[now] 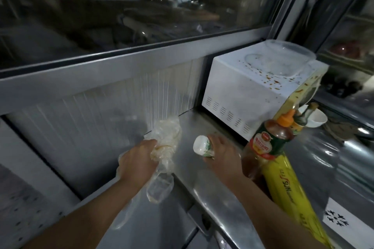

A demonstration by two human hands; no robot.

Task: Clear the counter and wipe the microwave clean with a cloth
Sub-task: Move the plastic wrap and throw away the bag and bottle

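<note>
Both hands are loaded: my left hand (137, 160) grips plastic bags (165, 137), my right hand (221, 154) holds a small bottle (202, 146). Risk: my right forearm topples the sauce bottle (269, 139) at 3 o'clock.

One microwave (249, 89), two sauce bottles (269, 139), one white-capped bottle (202, 145), one bowl (315, 119).

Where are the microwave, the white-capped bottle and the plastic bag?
microwave (238, 87), head view, on its white top panel.
white-capped bottle (200, 144), head view, on its cap.
plastic bag (168, 131), head view, on the crumpled upper part above the left hand.
</note>
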